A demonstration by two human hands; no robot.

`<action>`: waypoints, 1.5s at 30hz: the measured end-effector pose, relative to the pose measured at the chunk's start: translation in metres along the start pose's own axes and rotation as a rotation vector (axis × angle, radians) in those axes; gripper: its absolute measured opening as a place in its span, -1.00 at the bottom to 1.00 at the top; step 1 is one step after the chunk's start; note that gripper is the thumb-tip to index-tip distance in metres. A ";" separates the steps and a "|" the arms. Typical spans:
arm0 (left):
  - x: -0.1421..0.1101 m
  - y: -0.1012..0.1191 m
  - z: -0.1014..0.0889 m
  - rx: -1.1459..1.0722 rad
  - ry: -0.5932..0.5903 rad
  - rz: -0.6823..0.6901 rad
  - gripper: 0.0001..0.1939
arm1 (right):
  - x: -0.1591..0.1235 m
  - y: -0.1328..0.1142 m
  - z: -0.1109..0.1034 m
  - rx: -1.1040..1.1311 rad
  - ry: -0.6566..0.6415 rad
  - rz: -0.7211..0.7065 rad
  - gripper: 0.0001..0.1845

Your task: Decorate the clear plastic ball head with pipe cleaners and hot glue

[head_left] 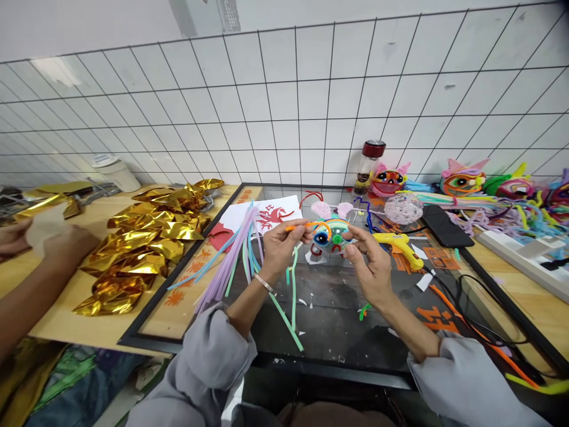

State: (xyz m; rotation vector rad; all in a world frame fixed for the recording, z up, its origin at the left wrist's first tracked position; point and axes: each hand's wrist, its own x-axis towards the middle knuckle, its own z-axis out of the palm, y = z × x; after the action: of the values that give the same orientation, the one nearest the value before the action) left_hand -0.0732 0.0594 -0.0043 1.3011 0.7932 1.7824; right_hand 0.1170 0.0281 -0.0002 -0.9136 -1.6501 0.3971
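Observation:
My left hand (281,242) is closed in a pinch on an orange pipe cleaner (297,226) that runs to a small pipe-cleaner animal head (330,233) with a blue eye and pink ears. A green pipe cleaner (293,279) hangs down below that hand. My right hand (371,263) grips the right side of the same craft head with curled fingers. Both hands hold it above a dark glass table top (329,320).
A bundle of coloured pipe cleaners (231,261) lies left, a yellow glue gun (398,244) right, with cables and a black phone (446,227). Gold foil (142,237) covers the wooden table, where another person's hands (44,240) work. Finished craft heads (462,178) and a jar (368,166) stand by the tiled wall.

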 end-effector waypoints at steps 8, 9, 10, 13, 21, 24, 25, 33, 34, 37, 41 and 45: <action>-0.014 -0.001 0.011 0.010 -0.173 -0.152 -0.63 | 0.005 -0.005 0.011 0.232 0.029 0.216 -0.79; -0.014 -0.001 0.012 0.075 -0.170 -0.135 -0.65 | 0.007 -0.003 0.009 0.206 0.043 0.212 -0.82; -0.014 -0.001 0.011 0.158 -0.160 -0.099 -0.69 | 0.009 0.000 0.006 0.163 0.049 0.189 -0.85; -0.011 -0.002 0.009 0.448 -0.130 0.100 -0.83 | 0.020 0.012 -0.004 -0.069 0.015 -0.035 -0.88; 0.003 -0.006 0.008 0.597 -0.090 0.256 -0.88 | 0.039 0.028 -0.014 -0.341 0.020 -0.307 -0.81; 0.004 -0.005 0.011 0.461 -0.086 0.187 -0.89 | 0.038 0.020 -0.017 -0.319 0.063 -0.295 -0.82; 0.003 -0.005 0.012 0.422 -0.083 0.161 -0.89 | 0.037 0.017 -0.018 -0.309 0.069 -0.280 -0.83; -0.008 -0.004 0.020 0.219 -0.092 0.009 -0.82 | 0.021 0.009 -0.012 -0.222 -0.063 -0.294 -0.81; -0.009 -0.004 0.020 0.176 -0.080 -0.045 -0.78 | 0.019 0.010 -0.012 -0.226 -0.058 -0.300 -0.80; -0.011 -0.005 0.022 0.051 -0.035 -0.196 -0.65 | 0.016 0.012 -0.013 -0.266 -0.026 -0.336 -0.81; -0.010 -0.007 0.022 -0.043 -0.034 -0.294 -0.61 | 0.013 0.015 -0.016 -0.318 0.010 -0.405 -0.85; -0.012 -0.005 0.022 -0.067 -0.096 -0.338 -0.58 | 0.012 0.015 -0.019 -0.344 0.006 -0.360 -0.86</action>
State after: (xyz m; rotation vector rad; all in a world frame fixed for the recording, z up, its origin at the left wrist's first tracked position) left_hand -0.0491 0.0526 -0.0083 1.1247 0.8369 1.4558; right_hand 0.1391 0.0427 0.0037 -0.8388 -1.8658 -0.1410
